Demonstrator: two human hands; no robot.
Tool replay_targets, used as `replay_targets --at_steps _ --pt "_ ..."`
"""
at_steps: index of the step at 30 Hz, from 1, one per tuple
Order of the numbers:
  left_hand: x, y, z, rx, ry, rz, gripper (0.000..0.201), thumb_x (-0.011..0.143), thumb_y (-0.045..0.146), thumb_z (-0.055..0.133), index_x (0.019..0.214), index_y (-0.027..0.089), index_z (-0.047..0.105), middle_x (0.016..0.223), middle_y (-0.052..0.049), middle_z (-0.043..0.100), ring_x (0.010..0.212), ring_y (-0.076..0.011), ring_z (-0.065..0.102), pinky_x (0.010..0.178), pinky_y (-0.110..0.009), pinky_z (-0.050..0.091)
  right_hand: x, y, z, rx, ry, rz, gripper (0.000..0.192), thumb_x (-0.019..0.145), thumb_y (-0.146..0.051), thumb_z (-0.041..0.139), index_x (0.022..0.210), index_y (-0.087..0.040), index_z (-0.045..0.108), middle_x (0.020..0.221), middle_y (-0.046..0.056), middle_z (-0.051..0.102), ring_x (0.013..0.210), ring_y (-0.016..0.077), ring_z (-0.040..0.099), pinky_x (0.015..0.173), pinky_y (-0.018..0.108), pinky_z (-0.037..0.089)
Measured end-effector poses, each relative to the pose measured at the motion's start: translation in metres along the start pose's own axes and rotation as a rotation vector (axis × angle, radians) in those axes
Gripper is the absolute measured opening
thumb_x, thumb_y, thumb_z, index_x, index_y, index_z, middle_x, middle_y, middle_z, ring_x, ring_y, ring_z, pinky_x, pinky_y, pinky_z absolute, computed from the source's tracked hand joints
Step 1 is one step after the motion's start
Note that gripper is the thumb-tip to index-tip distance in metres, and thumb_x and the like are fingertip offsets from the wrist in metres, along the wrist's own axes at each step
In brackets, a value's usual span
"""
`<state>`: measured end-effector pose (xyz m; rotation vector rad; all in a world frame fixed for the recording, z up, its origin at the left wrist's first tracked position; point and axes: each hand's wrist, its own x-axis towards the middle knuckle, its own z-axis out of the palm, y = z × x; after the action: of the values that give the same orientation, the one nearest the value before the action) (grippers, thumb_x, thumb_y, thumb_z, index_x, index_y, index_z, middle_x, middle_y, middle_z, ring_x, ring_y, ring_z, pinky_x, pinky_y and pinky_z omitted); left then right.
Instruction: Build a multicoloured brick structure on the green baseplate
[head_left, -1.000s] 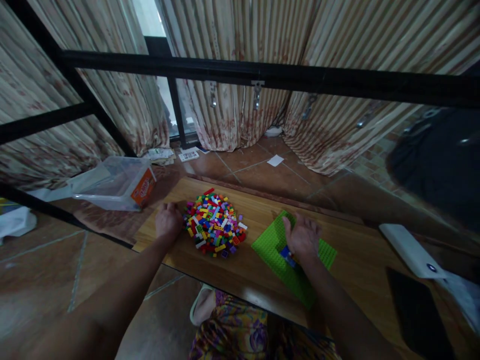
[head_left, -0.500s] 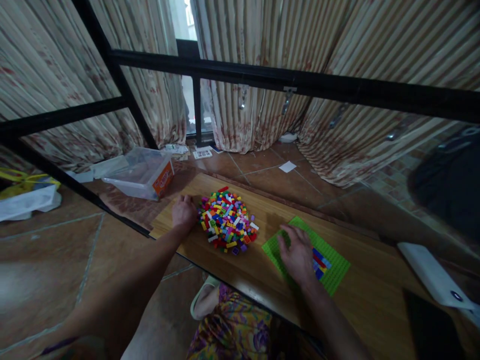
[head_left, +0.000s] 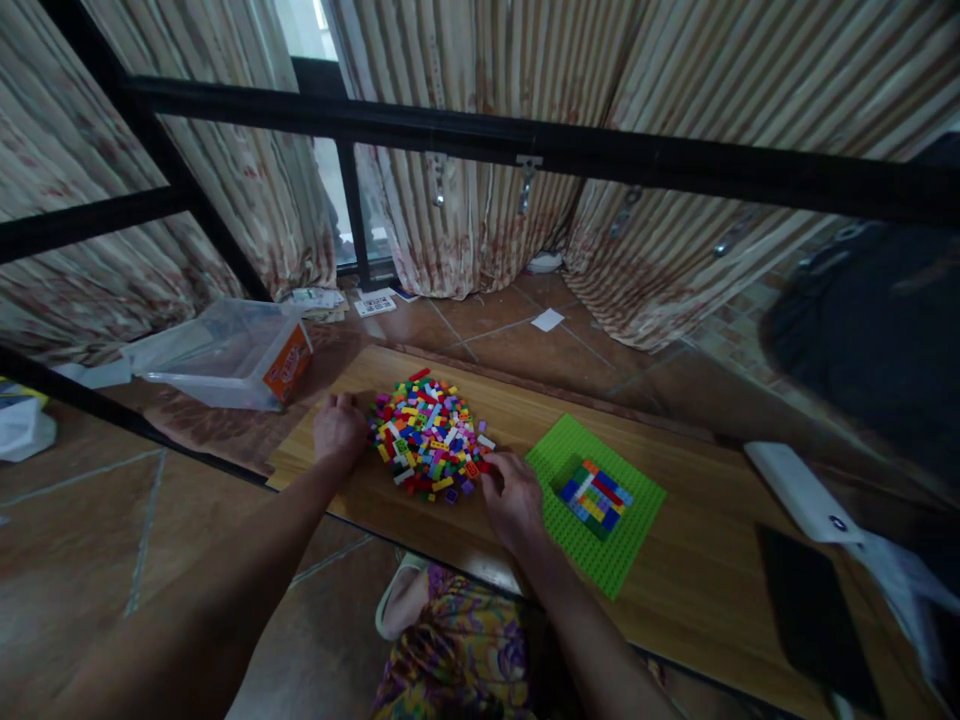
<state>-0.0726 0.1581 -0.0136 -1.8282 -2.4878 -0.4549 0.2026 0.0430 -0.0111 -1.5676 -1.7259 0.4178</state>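
A heap of small coloured bricks (head_left: 427, 440) lies on a low wooden table (head_left: 697, 560). My left hand (head_left: 339, 432) rests on the table against the heap's left edge, fingers curled. My right hand (head_left: 511, 500) is at the heap's right edge, its fingers touching the outer bricks; whether it grips one I cannot tell. To the right lies a green baseplate (head_left: 600, 555) with a small patch of coloured bricks (head_left: 596, 495) pressed onto it.
A clear plastic box (head_left: 225, 355) with an orange label lies on the floor left of the table. A white flat object (head_left: 799, 490) and a dark flat object (head_left: 814, 615) sit on the table's right end. Black metal bars and curtains stand behind.
My right hand has left the green baseplate and moved left to the heap of bricks, uncovering the patch of bricks on the plate. My left hand stays beside the heap.
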Motion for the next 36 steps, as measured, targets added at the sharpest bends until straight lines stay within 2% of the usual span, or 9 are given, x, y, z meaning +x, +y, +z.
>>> replay_targets --at_steps 8,16,22,27,36 --pt "-0.001 0.003 -0.003 0.019 -0.010 -0.013 0.035 0.089 0.024 0.038 0.113 0.015 0.062 0.109 -0.015 0.061 0.097 -0.0285 0.060 0.076 -0.035 0.045 -0.030 -0.006 -0.035 0.127 0.107 0.098 0.022 0.087 -0.022 0.049 0.102 -0.019 0.065 0.099 0.008 0.062 0.093 0.0183 0.059 0.084 0.033 0.049" --pt "0.000 0.002 -0.001 -0.001 -0.005 -0.009 0.036 0.089 0.027 0.036 0.111 0.016 0.062 0.109 -0.015 0.059 0.097 -0.0286 0.059 0.077 -0.036 0.045 -0.062 0.038 -0.081 0.033 0.213 0.276 0.034 0.085 -0.034 0.053 0.114 -0.019 0.062 0.109 0.011 0.064 0.094 0.0219 0.062 0.086 0.041 0.050" --pt "-0.001 0.003 -0.004 -0.006 -0.015 -0.019 0.036 0.089 0.026 0.036 0.112 0.016 0.061 0.110 -0.015 0.058 0.098 -0.0284 0.058 0.077 -0.036 0.046 -0.062 0.056 -0.104 -0.090 0.268 0.349 0.038 0.084 -0.036 0.052 0.114 -0.015 0.062 0.099 0.011 0.066 0.080 0.0212 0.064 0.076 0.038 0.052" --pt "-0.001 0.003 -0.003 0.005 -0.011 -0.013 0.035 0.089 0.025 0.036 0.111 0.015 0.062 0.109 -0.015 0.059 0.098 -0.0290 0.059 0.077 -0.036 0.046 -0.064 0.050 -0.096 -0.092 0.231 0.317 0.037 0.083 -0.035 0.054 0.114 -0.017 0.062 0.100 0.011 0.067 0.080 0.0217 0.064 0.076 0.039 0.052" --pt "-0.002 0.002 -0.002 0.012 -0.013 -0.012 0.033 0.088 0.020 0.039 0.111 0.016 0.062 0.107 -0.014 0.059 0.095 -0.0263 0.060 0.077 -0.034 0.046 -0.048 -0.001 -0.037 -0.007 -0.004 0.134 0.032 0.084 -0.023 0.049 0.113 -0.018 0.062 0.105 0.010 0.067 0.096 0.0225 0.062 0.085 0.038 0.050"
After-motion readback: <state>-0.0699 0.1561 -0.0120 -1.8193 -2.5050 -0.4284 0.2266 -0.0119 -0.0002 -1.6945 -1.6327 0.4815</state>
